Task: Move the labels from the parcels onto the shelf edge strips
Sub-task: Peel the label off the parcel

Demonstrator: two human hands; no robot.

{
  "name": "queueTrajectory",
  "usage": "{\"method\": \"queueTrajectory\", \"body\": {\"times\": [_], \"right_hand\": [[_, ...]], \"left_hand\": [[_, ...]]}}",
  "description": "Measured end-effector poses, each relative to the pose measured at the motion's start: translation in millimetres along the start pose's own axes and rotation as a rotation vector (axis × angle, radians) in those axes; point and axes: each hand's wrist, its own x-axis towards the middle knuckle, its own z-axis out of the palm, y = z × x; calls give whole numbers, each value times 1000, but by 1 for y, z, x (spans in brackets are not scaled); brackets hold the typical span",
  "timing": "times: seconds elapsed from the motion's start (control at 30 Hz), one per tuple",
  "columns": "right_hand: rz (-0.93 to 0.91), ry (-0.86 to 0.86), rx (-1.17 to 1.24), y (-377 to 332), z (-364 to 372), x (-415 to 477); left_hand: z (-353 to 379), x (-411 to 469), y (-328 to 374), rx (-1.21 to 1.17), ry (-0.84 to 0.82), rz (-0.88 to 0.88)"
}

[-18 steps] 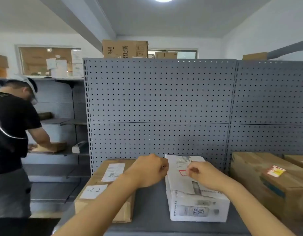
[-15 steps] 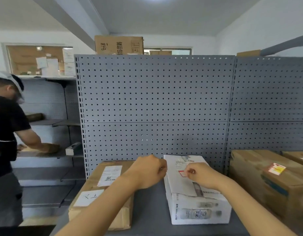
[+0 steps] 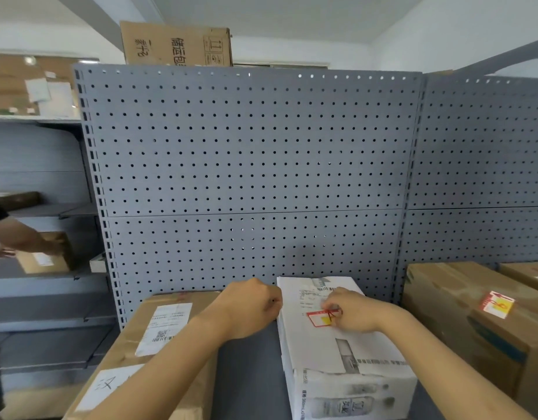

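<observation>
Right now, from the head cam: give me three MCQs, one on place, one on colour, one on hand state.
1. The red-bordered label under the right hand sits on:
A. the white parcel
B. the pegboard
C. the floor

2. The pegboard is:
A. green
B. grey
C. yellow

3. The left hand is:
A. spread flat
B. closed in a fist
C. out of view

Key: 1 A, the label lies on top of the white parcel. 2 B, the panel is grey. 3 B, its fingers are curled beside the parcel's edge.
</observation>
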Motion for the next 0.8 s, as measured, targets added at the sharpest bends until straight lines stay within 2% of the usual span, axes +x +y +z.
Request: {"method": "queueTrajectory", "body": {"times": [0.3,0.6,0.8], "right_hand": [[5,-64,246,19,-11,9],[-97,178,326,20,2,4],[-144,225,312,11,-3,-3]], "left_hand": [[14,8,2,27,-25,-37],[13,5,7,25,8,-111],[12,-2,8,-56,80,-151]]}}
